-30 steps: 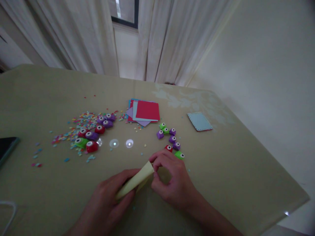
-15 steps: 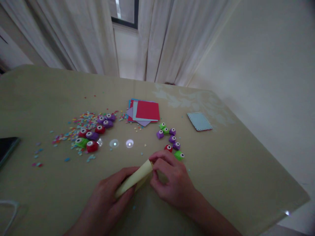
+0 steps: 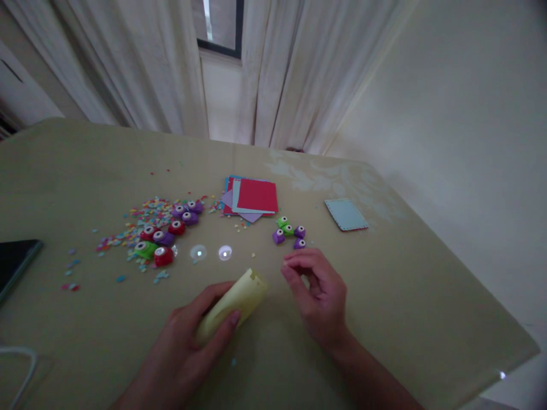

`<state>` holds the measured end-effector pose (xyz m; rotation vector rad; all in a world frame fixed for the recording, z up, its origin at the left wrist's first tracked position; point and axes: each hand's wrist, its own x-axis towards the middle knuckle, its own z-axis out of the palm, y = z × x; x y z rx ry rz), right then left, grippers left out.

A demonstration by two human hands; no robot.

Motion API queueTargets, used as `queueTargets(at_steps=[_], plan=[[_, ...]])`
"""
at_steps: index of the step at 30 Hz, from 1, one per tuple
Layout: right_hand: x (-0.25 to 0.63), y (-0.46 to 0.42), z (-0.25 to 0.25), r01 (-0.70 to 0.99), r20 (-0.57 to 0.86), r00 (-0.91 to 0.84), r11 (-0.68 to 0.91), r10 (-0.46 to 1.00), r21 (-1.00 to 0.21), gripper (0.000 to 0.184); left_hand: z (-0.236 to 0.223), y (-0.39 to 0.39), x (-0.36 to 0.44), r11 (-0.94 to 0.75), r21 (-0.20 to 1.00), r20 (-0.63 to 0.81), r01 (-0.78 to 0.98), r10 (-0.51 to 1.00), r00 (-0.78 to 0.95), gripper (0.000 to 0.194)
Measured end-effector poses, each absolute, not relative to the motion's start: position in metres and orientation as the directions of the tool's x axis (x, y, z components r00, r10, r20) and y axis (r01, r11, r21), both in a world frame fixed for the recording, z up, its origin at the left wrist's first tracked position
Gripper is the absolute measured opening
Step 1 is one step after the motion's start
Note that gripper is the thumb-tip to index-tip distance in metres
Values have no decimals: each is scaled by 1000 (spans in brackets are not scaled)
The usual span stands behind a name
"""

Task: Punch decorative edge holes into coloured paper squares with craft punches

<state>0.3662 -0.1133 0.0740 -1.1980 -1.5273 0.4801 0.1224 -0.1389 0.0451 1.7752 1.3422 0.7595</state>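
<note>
My left hand point(image 3: 188, 347) is closed round a rolled sheet of pale yellow paper point(image 3: 239, 297) lying on the table point(image 3: 405, 296); the roll's far end has a small notch. My right hand point(image 3: 318, 293) hovers just right of the roll, fingers curled in a loose pinch over a group of small craft punches point(image 3: 288, 230), purple and green. Whatever it pinches, if anything, is hidden by the fingers.
A second cluster of red, purple and green punches point(image 3: 164, 233) sits amid scattered confetti point(image 3: 141, 219) at the left. A stack of coloured paper squares point(image 3: 253, 196) lies behind; a light blue card point(image 3: 346, 214) to the right. A dark phone point(image 3: 15, 262) at the left edge.
My right hand let go of the roll's end and moved right and farther, now covering the nearest punches. The left hand still holds the roll. The view tilted slightly.
</note>
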Motion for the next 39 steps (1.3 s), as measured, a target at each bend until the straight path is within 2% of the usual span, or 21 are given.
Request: queueTargets(at_steps=[2, 5, 7, 8, 9, 11, 13, 15, 19, 22, 28, 31, 33, 35, 37, 39], plan=[[368, -113, 69, 507, 574, 132, 443, 808, -740, 17, 47, -138, 118, -192, 824, 87, 534, 973, 214, 41], [370, -110, 58, 652, 580, -28, 454, 814, -607, 27, 52, -135, 107, -304, 710, 313, 635, 944, 102, 47], [371, -108, 51, 715, 529, -102, 432, 842, -550, 20, 55, -132, 100, -433, 574, 487, 695, 863, 135, 52], [373, -107, 49, 740, 514, -102, 410, 852, -533, 16, 55, -130, 98, -501, 496, 524, 709, 824, 216, 57], [374, -106, 48, 763, 505, -94, 388, 858, -518, 15, 53, -128, 96, -565, 421, 521, 710, 791, 320, 61], [377, -104, 48, 795, 483, -109, 368, 869, -482, 22, 43, -126, 95, -660, 288, 418, 694, 739, 529, 70], [382, -101, 51, 812, 463, -140, 369, 875, -453, 40, 30, -125, 95, -708, 174, 336, 685, 696, 635, 81], [386, -98, 55, 807, 454, -131, 361, 881, -467, 47, 17, -126, 96, -723, 109, 304, 682, 677, 670, 88], [388, -96, 63, 708, 489, -2, 346, 872, -615, 46, 10, -125, 94, -720, 117, 236, 684, 689, 685, 82], [384, -99, 63, 628, 459, 12, 350, 889, -695, 45, 14, -122, 91, -709, 169, 226, 685, 704, 673, 84], [373, -107, 54, 648, 363, -201, 401, 910, -647, 74, 11, -116, 81, -674, 187, 235, 715, 737, 634, 105], [369, -109, 55, 671, 282, -299, 411, 912, -617, 75, 14, -116, 82, -707, 228, 206, 669, 707, 677, 105], [367, -110, 55, 693, 213, -347, 403, 913, -598, 71, 19, -114, 82, -702, 270, 212, 659, 711, 670, 98], [364, -112, 55, 713, 158, -384, 400, 910, -575, 65, 25, -107, 78, -624, 303, 265, 720, 781, 565, 78], [362, -114, 53, 714, 128, -431, 424, 893, -556, 58, 30, -98, 69, -464, 303, 344, 833, 868, 358, 56], [360, -116, 50, 695, 126, -474, 459, 871, -553, 47, 35, -89, 58, -264, 247, 406, 933, 902, 147, 49]])
